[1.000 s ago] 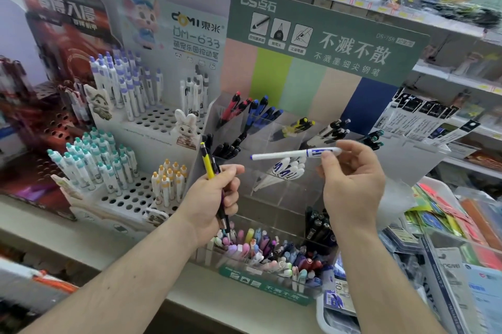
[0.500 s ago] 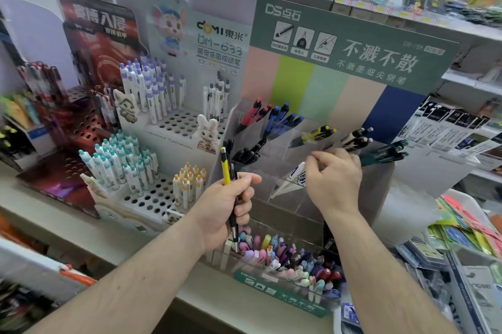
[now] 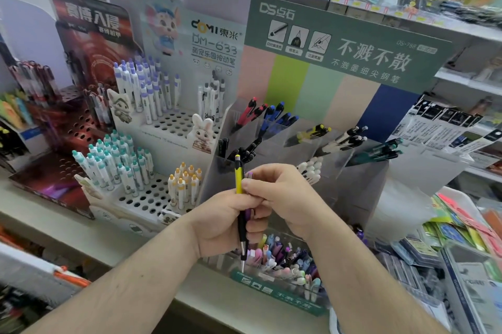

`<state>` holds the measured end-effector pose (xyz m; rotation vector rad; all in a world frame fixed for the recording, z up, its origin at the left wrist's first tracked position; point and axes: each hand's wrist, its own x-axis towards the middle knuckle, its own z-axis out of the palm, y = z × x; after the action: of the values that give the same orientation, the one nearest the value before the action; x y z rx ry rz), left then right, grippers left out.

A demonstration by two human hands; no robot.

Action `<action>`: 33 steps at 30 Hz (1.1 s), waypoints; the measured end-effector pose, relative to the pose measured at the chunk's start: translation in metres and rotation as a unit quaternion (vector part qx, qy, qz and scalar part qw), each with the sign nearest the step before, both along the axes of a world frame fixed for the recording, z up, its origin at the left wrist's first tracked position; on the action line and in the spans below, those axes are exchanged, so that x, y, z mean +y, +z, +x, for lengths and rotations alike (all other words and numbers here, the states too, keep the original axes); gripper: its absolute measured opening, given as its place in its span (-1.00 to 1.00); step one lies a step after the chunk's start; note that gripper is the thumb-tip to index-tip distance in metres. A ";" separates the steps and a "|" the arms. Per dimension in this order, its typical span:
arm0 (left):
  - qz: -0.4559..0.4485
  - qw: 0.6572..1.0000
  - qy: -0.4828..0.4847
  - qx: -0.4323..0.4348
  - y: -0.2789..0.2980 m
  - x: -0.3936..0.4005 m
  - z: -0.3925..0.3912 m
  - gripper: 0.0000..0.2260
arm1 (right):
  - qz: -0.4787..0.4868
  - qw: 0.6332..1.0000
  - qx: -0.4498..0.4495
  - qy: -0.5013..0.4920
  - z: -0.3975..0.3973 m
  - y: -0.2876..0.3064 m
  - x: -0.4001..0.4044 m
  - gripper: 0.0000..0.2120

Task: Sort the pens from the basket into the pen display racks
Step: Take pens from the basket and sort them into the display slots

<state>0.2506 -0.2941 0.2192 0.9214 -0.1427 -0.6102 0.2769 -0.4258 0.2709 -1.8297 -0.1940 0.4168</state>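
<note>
Your left hand (image 3: 225,214) is curled tight round two pens held upright: a yellow-and-black pen (image 3: 239,198) whose metal tip points down past the heel of your palm, and a purple pen (image 3: 248,212) tucked just behind it. Your right hand (image 3: 282,198) has its fingers bent in against the left, and its fingertips (image 3: 251,185) pinch the top of the purple pen beside the yellow barrel; how firm that pinch is you cannot quite tell, since the fingers overlap. Both forearms come up from the bottom of the view and meet in the middle, the wrists close together, in front of the clear tiered rack (image 3: 298,149).

That rack carries red, blue, yellow, white and dark green pens in slanted compartments, with a tray of mixed pastel pens (image 3: 285,260) at its foot, right below your hands. To the left stands a white perforated rack (image 3: 152,195) holding teal-capped, purple-capped and orange-capped pens upright. All of it sits on a pale shelf (image 3: 89,236).
</note>
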 end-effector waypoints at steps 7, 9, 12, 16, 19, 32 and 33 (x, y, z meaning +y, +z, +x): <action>0.062 0.998 0.030 0.015 -0.005 0.011 -0.001 -0.73 | 0.104 0.963 -0.040 -0.244 0.016 -0.009 -0.016 -0.96; 0.084 0.993 0.079 0.009 -0.008 0.013 -0.001 -0.73 | 0.131 0.946 -0.042 -0.292 0.018 -0.010 -0.024 -0.95; 0.043 0.989 0.143 0.012 -0.010 0.013 -0.001 -0.73 | 0.140 0.930 -0.030 -0.339 0.014 -0.016 -0.030 -0.92; -0.080 0.983 0.168 0.001 -0.009 0.011 0.006 -0.71 | 0.176 0.914 -0.010 -0.364 0.008 -0.026 -0.032 -0.80; -0.158 0.980 0.121 -0.008 -0.009 0.004 0.011 -0.56 | 0.181 0.911 -0.016 -0.369 0.000 -0.029 -0.034 -0.82; 0.060 0.995 0.078 0.021 -0.009 -0.061 0.022 -0.79 | 0.056 0.735 -0.312 -0.599 -0.007 -0.018 -0.143 -0.82; 0.065 0.995 0.076 0.021 -0.009 -0.063 0.022 -0.79 | 0.027 0.733 -0.322 -0.599 -0.007 -0.020 -0.148 -0.83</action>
<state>0.2724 -0.3575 0.2104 1.0341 0.0053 -0.5007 0.2700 -0.5737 0.2509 -1.5908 0.5129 -1.1340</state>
